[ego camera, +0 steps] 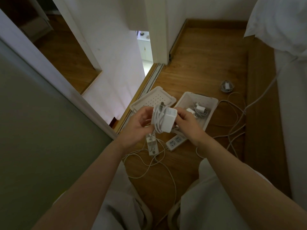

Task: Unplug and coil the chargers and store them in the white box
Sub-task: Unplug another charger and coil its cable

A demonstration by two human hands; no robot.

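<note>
While white box [209,120] lies open on floor [199,55], left hand [137,124] and right hand [188,124] grip coiled charger [167,120].

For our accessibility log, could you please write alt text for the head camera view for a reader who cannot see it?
The left hand and right hand hold a white charger with its cable wound round it, near an open white box holding small chargers. Its lid, power strips and loose cables lie on the wooden floor.

Wooden floor [204,67] fills the centre. White bedding [279,22] hangs at two o'clock. A sliding-door track [150,82] runs at twelve, beside a white wall panel [116,55].
</note>
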